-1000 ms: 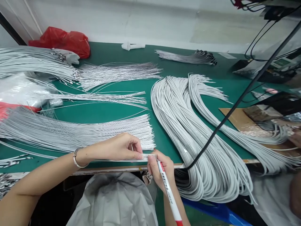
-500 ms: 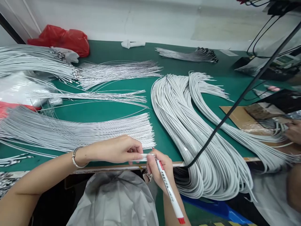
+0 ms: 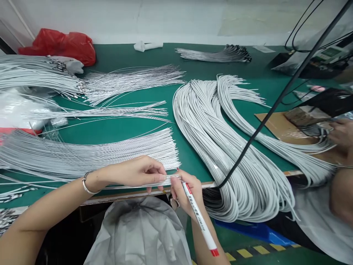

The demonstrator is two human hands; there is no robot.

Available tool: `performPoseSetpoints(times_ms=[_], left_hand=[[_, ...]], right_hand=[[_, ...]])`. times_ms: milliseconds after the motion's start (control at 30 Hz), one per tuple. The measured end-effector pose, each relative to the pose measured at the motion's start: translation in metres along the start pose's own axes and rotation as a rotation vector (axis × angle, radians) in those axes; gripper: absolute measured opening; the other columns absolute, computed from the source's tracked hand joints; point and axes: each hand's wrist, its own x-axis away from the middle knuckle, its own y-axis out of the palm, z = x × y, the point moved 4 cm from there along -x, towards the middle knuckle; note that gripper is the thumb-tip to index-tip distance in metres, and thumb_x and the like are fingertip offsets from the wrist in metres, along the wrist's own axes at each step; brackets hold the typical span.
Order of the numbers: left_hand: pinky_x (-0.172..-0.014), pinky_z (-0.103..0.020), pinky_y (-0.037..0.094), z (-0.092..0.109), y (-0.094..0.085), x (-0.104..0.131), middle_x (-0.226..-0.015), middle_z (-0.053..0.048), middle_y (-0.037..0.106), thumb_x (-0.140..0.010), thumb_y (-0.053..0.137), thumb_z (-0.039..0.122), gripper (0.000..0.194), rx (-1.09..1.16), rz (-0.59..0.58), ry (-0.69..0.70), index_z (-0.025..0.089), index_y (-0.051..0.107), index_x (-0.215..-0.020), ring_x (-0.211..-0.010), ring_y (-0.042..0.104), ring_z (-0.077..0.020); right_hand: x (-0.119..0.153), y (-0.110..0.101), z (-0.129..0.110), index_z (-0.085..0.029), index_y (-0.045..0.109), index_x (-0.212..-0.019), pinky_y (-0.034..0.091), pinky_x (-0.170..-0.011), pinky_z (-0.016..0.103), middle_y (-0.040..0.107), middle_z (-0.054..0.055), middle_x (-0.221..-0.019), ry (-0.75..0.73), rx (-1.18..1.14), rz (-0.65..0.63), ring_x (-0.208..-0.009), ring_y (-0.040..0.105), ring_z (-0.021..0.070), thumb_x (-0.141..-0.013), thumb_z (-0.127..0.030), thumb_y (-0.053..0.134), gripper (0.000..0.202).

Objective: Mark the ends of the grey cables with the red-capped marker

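At the table's front edge my left hand (image 3: 147,173) is closed around a small bunch of thin white wires (image 3: 170,180), their ends pointing right. My right hand (image 3: 187,191) grips a white marker pen (image 3: 200,222) with red ends; its red tip shows just above my fingers, by the wire ends. My right thumb and fingers also touch those ends. Just beyond my left hand lies a wide fan of grey-white wires (image 3: 124,151), its cut ends level on the right. Part of the held bunch is hidden under my left palm and forearm.
Thick bundles of white cable (image 3: 215,136) drape over the front edge at right, crossed by a black cord (image 3: 256,132). More wires (image 3: 132,82) and a red bag (image 3: 62,46) lie at the back left. Another person's hand (image 3: 342,134) works at far right near cardboard (image 3: 275,125).
The view has shifted slightly, so table items sit a little further left and higher. Both my hands keep nearly the same pose, with the marker still at the wire ends.
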Motion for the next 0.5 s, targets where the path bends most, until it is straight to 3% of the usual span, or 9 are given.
performPoseSetpoints(times_ms=[167, 267, 500], left_hand=[[-0.049, -0.017, 0.035, 0.003, -0.002, 0.000, -0.067, 0.000, 0.061, -0.094, 0.050, 0.039, 0.033, -0.162, 0.103, 0.003, 0.013, 0.065, -0.083, -0.058, 0.055, -0.0083], [-0.050, -0.018, 0.036, 0.004, -0.002, 0.001, -0.070, -0.001, 0.063, -0.094, 0.051, 0.040, 0.033, -0.206, 0.090, 0.016, 0.013, 0.069, -0.089, -0.060, 0.054, -0.0086], [-0.057, -0.021, 0.046, -0.011, -0.001, -0.002, -0.072, -0.003, 0.068, -0.088, 0.060, 0.041, 0.028, 0.134, -0.016, -0.096, 0.013, 0.064, -0.090, -0.060, 0.062, -0.0111]], right_hand=[[0.001, -0.001, 0.003, -0.021, 0.045, -0.056, 0.032, -0.039, 0.020, 0.047, -0.006, -0.039, 0.008, 0.006, 0.005, -0.033, 0.040, 0.0070, -0.092, -0.036, 0.050, 0.039], [0.001, 0.000, 0.005, -0.021, 0.046, -0.056, 0.032, -0.040, 0.021, 0.048, -0.006, -0.039, -0.004, 0.007, -0.015, -0.033, 0.041, 0.0073, -0.092, -0.035, 0.050, 0.038], [0.001, 0.001, 0.003, -0.021, 0.045, -0.055, 0.032, -0.039, 0.020, 0.049, -0.005, -0.040, -0.041, 0.043, -0.055, -0.034, 0.042, 0.0067, -0.092, -0.033, 0.049, 0.039]])
